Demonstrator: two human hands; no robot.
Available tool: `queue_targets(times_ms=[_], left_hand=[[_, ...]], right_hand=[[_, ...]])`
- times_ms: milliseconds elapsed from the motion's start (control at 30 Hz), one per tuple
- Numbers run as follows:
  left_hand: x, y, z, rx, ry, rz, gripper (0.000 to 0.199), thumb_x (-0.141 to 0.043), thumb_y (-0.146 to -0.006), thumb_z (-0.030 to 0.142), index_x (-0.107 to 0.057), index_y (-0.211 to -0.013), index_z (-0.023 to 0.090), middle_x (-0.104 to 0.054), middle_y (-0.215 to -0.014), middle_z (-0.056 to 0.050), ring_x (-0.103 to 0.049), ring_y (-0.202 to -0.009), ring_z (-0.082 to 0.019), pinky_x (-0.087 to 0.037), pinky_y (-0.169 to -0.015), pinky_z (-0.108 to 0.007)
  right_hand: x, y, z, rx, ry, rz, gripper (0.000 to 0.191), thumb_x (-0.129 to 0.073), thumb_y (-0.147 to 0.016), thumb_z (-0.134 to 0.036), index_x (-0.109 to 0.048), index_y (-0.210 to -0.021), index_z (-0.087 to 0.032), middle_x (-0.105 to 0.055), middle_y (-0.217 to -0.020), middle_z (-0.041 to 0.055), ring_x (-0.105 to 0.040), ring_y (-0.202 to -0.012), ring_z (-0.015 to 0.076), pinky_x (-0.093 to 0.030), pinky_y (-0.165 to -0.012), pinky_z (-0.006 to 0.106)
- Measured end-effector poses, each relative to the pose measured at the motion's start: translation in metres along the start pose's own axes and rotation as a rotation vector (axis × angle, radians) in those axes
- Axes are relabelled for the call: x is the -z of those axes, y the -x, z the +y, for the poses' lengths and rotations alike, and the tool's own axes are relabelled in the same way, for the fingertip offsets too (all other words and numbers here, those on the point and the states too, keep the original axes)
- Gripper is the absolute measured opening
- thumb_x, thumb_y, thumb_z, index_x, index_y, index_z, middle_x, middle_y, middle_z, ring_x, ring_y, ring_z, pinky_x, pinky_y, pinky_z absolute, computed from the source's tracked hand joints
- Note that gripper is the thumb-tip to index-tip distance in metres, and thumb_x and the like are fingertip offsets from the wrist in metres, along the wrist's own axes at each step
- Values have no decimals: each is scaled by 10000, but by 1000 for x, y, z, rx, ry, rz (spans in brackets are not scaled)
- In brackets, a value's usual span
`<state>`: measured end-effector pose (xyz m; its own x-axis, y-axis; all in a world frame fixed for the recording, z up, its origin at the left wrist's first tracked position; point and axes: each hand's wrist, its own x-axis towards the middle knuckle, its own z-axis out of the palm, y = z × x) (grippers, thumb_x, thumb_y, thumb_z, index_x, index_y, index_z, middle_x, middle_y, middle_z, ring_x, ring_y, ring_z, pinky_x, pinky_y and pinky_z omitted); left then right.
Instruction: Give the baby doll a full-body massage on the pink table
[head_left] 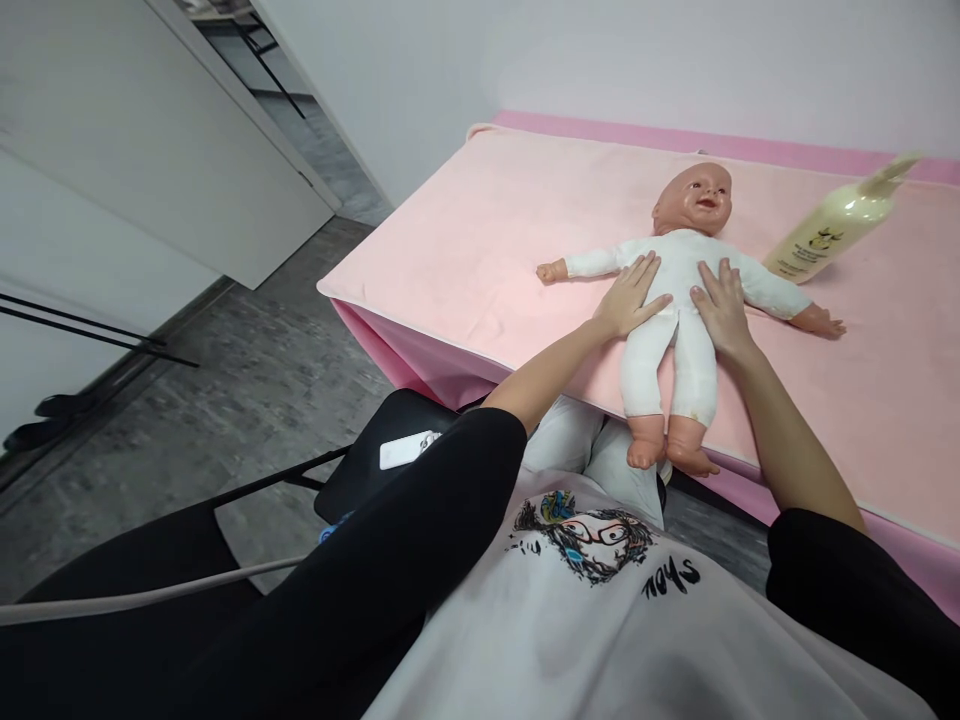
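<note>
A baby doll (679, 265) with a white cloth body lies on its back on the pink table cover (480, 235), head toward the wall, feet at the near edge. Against one side of its torso rests my left hand (630, 300), fingers stretched out and thumb toward the belly. My right hand (724, 305) lies flat along the opposite side, fingers spread. Neither hand is wrapped round anything. Beside the doll's arm, to the right, is a pale yellow pump bottle (832, 230) with a printed label.
A black chair (371, 450) stands at the left below the table, with a white device (405, 450) on its seat. A pale cable (165, 598) runs across the lower left. Behind the table is a white wall (637, 70); a door (150, 120) is at far left.
</note>
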<state>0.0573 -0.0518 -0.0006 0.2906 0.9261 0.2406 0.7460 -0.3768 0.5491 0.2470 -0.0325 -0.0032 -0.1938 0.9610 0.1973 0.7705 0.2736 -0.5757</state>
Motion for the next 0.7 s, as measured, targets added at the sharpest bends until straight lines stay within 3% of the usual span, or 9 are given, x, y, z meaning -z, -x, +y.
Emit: queue_targets(times_ms=[133,233,333,467,600,700], left_hand=[[0,1,0,146,72,41,649,-246,-900,565,-232,-1437,200,-247,-1532,-65,-138,-1441,-233,-129,-1186,-462],[-2,-1,-2,214,84,61,677,-175,-913,560,-239,-1425,121,-236,-1531,-118,-172,-1433,-243,-139,-1185,-450],[-4,-3,-5,217,79,89,713,-152,-914,569,-261,-1408,67,-257,-1518,-146,-210,-1421,-247,-177,-1177,-431],[-4,-3,-11,174,126,181,618,-247,-915,560,-370,-1364,154,-380,-1469,-78,-307,-1381,-229,-242,-1158,-408],[-1,0,-16,235,276,372,368,-368,-914,333,-561,-1158,135,-608,-1254,-84,-544,-1173,-167,-383,-1065,-305],[-1,1,-21,382,454,513,305,-338,-883,222,-625,-968,160,-692,-1066,-58,-631,-995,-128,-471,-943,-261]], right_hand=[[-6,-4,12,-81,-7,69,622,-335,-891,-529,-289,-1435,-232,-188,-1524,125,-127,-1416,311,-86,-1075,653],[-10,-8,21,-100,-59,114,652,-340,-886,-543,-286,-1433,-190,-203,-1513,157,-147,-1415,295,-70,-1088,635],[-13,-9,24,-132,-88,152,636,-353,-882,-520,-333,-1407,-162,-230,-1501,168,-171,-1411,280,-75,-1110,600],[-17,-8,25,-139,-179,312,518,-433,-840,-412,-503,-1266,-124,-358,-1439,174,-297,-1365,259,-182,-1128,513],[-16,-10,22,-296,-444,581,250,-461,-751,-226,-622,-930,-157,-639,-1078,96,-577,-1060,210,-411,-1008,425],[-9,-11,12,-503,-792,681,153,-443,-677,-93,-559,-739,-170,-638,-815,27,-616,-842,152,-489,-909,330]])
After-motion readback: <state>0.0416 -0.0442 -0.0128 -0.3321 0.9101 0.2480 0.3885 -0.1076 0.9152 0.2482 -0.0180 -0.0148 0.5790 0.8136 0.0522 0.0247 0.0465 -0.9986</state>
